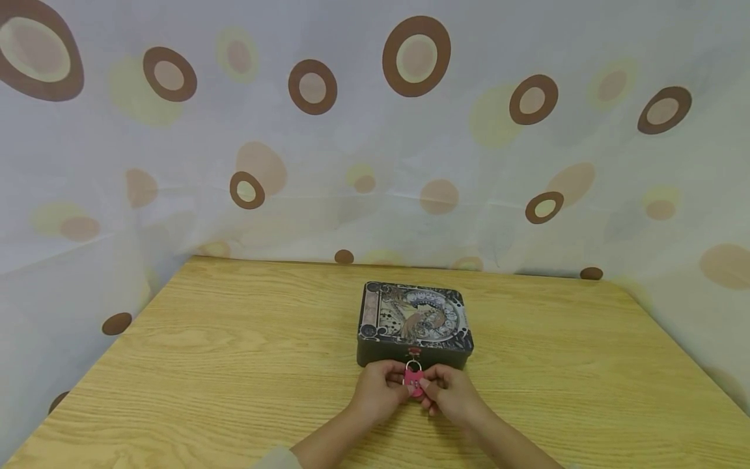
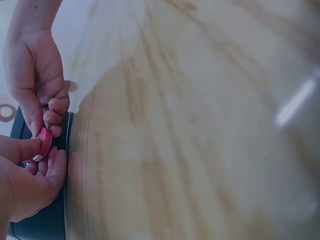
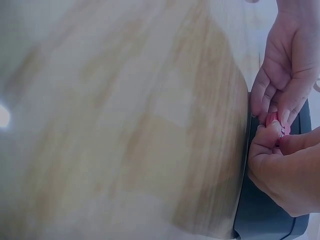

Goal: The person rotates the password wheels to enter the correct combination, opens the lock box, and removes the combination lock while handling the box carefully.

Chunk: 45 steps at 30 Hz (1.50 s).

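Observation:
A pink combination padlock hangs by its silver shackle from the red latch on the front of a dark tin box with an ornate printed lid. My left hand pinches the padlock's left side between thumb and fingers. From the right, my right hand grips its other side, thumb over the small number dials on the face. In the left wrist view the padlock shows edge-on between both hands. Fingers cover much of the padlock in the right wrist view.
The box stands on a wood-grain table, lid down. Behind and at both sides hangs a pale cloth with brown and yellow circles, meeting the table's far edge.

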### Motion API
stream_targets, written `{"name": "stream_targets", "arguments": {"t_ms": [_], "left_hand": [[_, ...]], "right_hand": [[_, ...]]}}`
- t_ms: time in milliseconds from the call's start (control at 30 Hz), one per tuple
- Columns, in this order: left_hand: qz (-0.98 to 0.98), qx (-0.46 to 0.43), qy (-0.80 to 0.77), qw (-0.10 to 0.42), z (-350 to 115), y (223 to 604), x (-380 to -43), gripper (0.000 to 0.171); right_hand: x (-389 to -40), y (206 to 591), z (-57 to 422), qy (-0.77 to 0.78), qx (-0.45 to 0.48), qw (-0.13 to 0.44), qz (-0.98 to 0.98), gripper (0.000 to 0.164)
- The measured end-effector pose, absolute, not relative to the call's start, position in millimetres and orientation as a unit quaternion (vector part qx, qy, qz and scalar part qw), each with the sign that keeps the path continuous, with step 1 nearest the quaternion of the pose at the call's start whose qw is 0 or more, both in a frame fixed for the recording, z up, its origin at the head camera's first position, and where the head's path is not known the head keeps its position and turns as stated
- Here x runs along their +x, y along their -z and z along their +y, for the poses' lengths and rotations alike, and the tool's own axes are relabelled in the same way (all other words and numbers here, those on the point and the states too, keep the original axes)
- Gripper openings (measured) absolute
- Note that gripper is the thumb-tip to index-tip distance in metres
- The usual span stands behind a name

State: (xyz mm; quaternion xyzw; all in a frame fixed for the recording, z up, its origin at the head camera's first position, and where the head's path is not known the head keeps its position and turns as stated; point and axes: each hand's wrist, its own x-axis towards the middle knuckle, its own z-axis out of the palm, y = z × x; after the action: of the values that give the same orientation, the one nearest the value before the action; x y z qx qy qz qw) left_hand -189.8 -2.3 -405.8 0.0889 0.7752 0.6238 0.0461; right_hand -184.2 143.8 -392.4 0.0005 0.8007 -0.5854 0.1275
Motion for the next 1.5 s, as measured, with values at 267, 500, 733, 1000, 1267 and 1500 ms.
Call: {"name": "stream_targets", "arguments": {"t_ms": [267,500,733,1000,1267,1500], "left_hand": [[0.776,0.091,-0.623,0.033,-1.9,405.4,-189.6,0.022],[0.781,0.093,-0.616,0.028,-1.4,405.6,-189.2,0.022],[0.783,0.092,-0.615,0.028,-0.8,405.1,-189.0,0.02],[0.785,0.089,-0.612,0.026,-0.6,404.3,-188.8,0.018],[0.783,0.083,-0.616,0.029,0.8,403.9,-188.4,0.016],[0.781,0.08,-0.618,0.035,0.6,403.4,-188.3,0.016]], "right_hand": [[-183.9,392.2,144.0,0.579,-0.001,0.128,0.805,0.014],[-184.1,392.0,143.6,0.58,-0.002,0.128,0.804,0.014],[-184.4,392.3,143.9,0.583,-0.006,0.127,0.802,0.013],[-184.1,391.8,143.4,0.581,-0.004,0.125,0.804,0.013],[-184.2,392.9,143.2,0.579,0.001,0.121,0.807,0.012],[-184.8,393.7,143.8,0.582,-0.003,0.125,0.804,0.012]]}}
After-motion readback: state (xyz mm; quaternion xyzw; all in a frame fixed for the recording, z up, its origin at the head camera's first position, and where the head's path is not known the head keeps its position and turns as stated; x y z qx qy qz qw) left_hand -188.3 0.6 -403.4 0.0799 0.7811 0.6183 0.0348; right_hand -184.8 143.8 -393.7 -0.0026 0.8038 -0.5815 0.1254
